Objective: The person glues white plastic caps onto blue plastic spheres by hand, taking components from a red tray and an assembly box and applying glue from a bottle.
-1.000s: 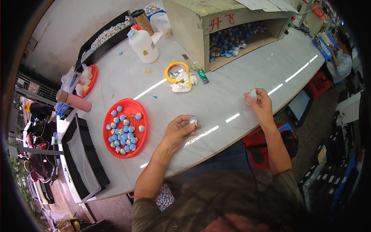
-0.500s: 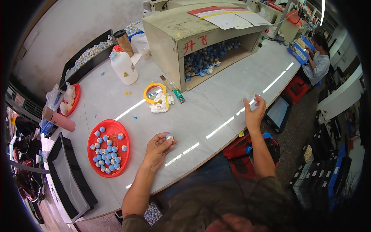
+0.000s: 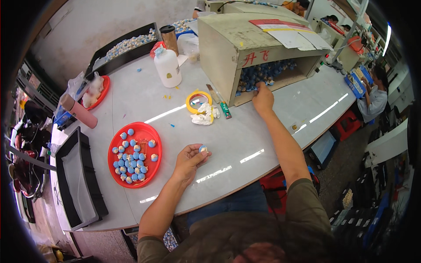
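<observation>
Between the thumb and fingertips of the left hand [image 3: 188, 163] sits a small blue-and-cream ball [image 3: 203, 148], held in a narrow pinch over the table [image 3: 237, 136]. Its blue cap faces away from the person, its cream side back toward them; it looks nearly round, so a long axis cannot be told. The left forearm slants up and rightward, thumb on the near side. Ahead and right of those fingers, the right arm stretches forward, leaning left, with the right hand [image 3: 263, 98] at the mouth of a beige box [image 3: 219, 61]. Its bunched fingertips reach the blue pieces [image 3: 252, 75] inside; whether they grip one cannot be told. Left of the left fingers lies a red round tray [image 3: 152, 168] holding similar balls [image 3: 131, 163].
</observation>
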The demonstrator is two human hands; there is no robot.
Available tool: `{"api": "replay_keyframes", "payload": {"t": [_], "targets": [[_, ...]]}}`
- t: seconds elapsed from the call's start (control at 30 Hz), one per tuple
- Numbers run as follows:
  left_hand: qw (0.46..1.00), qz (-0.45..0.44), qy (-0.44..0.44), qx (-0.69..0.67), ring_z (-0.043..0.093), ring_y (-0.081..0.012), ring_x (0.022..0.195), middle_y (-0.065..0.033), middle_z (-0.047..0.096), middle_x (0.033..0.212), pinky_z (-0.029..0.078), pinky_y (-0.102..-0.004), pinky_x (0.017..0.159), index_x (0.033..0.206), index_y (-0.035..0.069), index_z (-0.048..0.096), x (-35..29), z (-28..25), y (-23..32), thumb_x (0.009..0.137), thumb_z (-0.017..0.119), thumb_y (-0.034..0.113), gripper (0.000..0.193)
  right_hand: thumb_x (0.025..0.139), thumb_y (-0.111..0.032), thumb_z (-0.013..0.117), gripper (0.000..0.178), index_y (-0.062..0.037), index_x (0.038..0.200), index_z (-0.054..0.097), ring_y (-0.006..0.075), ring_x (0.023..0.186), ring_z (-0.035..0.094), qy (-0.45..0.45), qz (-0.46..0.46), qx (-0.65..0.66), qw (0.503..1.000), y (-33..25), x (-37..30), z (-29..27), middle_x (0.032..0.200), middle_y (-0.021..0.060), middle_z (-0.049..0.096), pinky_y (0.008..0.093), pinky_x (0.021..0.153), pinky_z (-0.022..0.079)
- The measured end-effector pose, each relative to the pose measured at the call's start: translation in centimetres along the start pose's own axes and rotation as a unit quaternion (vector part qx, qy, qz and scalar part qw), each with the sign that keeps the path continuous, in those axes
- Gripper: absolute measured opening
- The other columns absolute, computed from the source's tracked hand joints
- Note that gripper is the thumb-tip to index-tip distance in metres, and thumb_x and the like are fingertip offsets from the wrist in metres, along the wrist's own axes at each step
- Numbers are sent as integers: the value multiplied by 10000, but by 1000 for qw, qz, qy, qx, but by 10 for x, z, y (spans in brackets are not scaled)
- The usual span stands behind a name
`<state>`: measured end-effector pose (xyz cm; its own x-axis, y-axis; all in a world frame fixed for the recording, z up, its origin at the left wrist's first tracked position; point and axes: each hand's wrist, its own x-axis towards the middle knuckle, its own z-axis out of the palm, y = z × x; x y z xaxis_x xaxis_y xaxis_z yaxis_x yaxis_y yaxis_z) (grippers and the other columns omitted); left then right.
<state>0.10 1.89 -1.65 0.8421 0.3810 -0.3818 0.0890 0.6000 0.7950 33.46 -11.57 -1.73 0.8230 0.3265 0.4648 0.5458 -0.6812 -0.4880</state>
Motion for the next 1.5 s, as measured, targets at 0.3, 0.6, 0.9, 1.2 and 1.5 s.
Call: {"api": "replay_keyframes", "payload": {"t": [0.3,0.6,0.9,1.2,1.5], "targets": [[997,55,21,-40,648,-196,995,-92,622,1068,533,-293,866,1161,16,512,10,0,-3,873,713,81,358,892,-30,621,261,9,1146,572,108,785,585,-446,188,642,595,-109,-107,-45,910,44,618,242,696,484],[996,68,11,-59,638,-166,950,-86,622,1081,535,-302,871,1184,23,520,7,-8,-13,876,714,92,370,899,-62,639,263,5,1147,582,62,802,564,-455,129,557,683,-121,-143,-29,949,26,627,205,683,444],[996,76,-1,-46,642,-167,959,-89,630,1077,536,-291,855,1166,23,531,8,-3,-11,913,677,125,309,913,-129,645,241,5,1113,624,39,753,522,-426,126,536,718,-126,-147,-31,873,-3,624,196,647,411],[985,-3,-45,-164,636,-203,1041,-131,610,1143,526,-306,919,1250,-14,469,9,-6,-4,1001,526,146,302,892,-116,656,211,-13,1076,639,57,736,536,-451,180,589,646,-113,-136,-26,856,-7,615,201,652,420],[985,-16,-59,-160,604,-205,1090,-135,586,1183,513,-303,959,1270,-59,481,4,-2,-6,999,522,120,327,889,-71,633,195,17,1063,629,73,788,579,-407,88,554,721,-129,-144,-38,879,34,648,215,715,473]]}}
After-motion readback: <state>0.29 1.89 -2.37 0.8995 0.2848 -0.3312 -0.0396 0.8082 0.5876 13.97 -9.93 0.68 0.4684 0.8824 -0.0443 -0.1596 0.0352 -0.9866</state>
